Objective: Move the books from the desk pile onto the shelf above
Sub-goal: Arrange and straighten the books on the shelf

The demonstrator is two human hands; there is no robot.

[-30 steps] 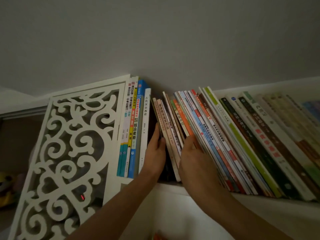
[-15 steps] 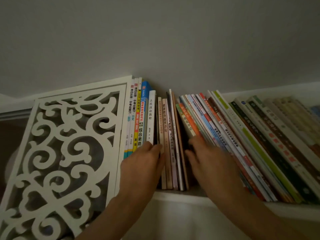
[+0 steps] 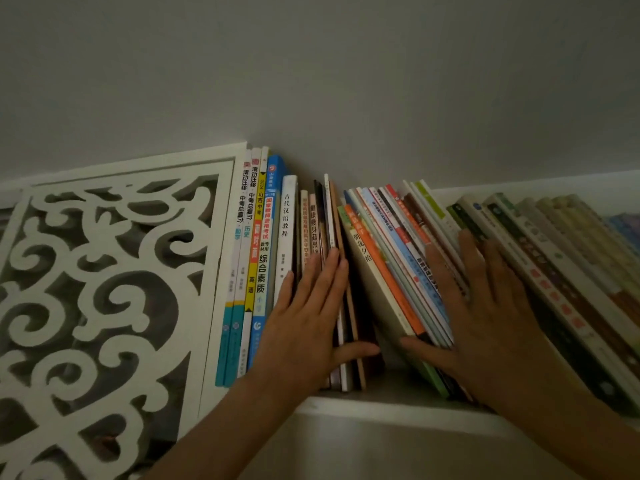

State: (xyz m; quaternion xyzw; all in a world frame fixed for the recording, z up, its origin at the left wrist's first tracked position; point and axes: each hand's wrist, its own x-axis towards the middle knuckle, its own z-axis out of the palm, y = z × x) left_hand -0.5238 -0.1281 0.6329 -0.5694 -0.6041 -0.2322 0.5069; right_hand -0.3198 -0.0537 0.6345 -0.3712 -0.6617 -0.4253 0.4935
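Head view gives me the left hand [image 3: 304,327] spread flat, fingers straight, on the spines of the upright books [image 3: 330,271], thumb reaching right. My right hand [image 3: 491,317] lies flat too on the leaning books [image 3: 391,258], a dark gap between both groups on the shelf [image 3: 381,410].

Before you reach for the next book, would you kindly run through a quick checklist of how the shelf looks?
1. Left hand free of any book: ok, flat on the upright books.
2. Right hand free: ok, flat on the leaning books.
3. Upright books pushed in: ok.
4. Leaning books straightened: not ok, tilted left.
5. Gap between the groups closed: not ok.
6. Shelf room further right: cannot tell.
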